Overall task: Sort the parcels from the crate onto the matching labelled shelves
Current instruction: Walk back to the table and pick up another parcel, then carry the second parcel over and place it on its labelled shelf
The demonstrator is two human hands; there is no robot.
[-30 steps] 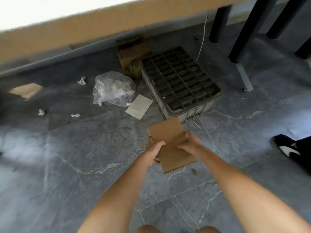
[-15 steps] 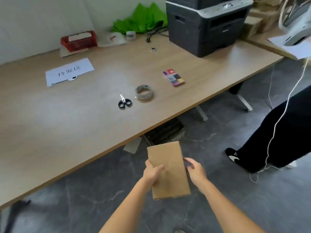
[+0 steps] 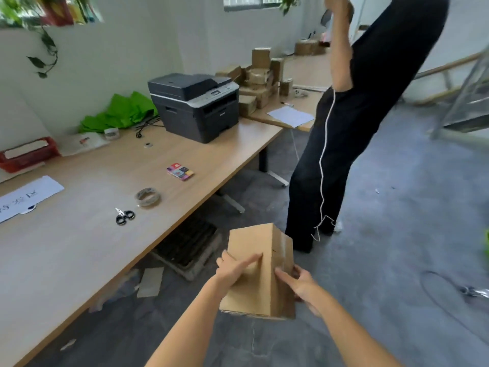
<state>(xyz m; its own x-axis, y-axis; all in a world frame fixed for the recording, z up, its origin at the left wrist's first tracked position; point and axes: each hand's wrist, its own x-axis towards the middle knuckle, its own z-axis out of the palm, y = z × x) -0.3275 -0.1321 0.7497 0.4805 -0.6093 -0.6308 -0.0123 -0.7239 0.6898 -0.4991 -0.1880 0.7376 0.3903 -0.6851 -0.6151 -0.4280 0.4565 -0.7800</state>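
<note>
My left hand [image 3: 232, 268] and right hand [image 3: 299, 283] clasped around a plain brown cardboard parcel [image 3: 260, 276], held above grey floor [image 3: 383, 260], beside the wooden tabletop [image 3: 79, 234], grey slatted plastic crate [image 3: 188, 246] underneath

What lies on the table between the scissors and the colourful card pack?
In the head view, a roll of tape lies between the scissors and the card pack; otherwise bare table.

Plain brown cardboard parcel [image 3: 260, 271], taped along one side, held above the floor beside the crate [image 3: 189, 246].
</note>
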